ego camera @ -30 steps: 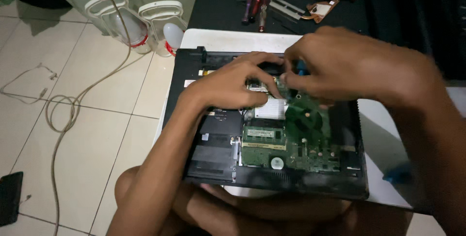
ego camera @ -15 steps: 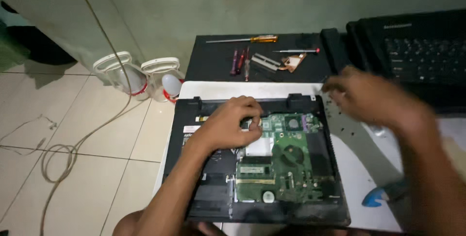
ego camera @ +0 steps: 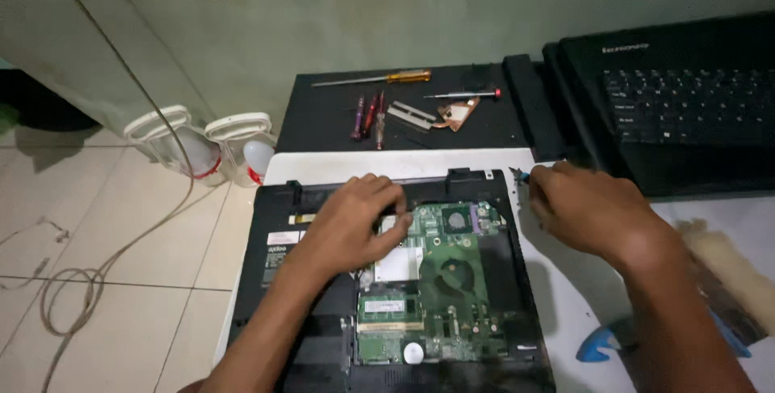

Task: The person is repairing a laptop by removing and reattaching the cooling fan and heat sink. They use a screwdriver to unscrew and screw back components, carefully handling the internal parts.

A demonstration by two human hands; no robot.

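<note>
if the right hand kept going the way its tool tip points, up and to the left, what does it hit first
Probably the copper heatsink piece on the black mat. The right hand aims its small tool up-left across the white surface; depth is unclear.

Bare white board (ego camera: 565,312) right of the opened laptop (ego camera: 484,312); screwdrivers (ego camera: 367,116) and closed laptop (ego camera: 686,102) crowding behind.

My left hand (ego camera: 355,223) lies palm-down, fingers curled forward; my right hand (ego camera: 593,211) is pinched closed, both forearms extended.
</note>
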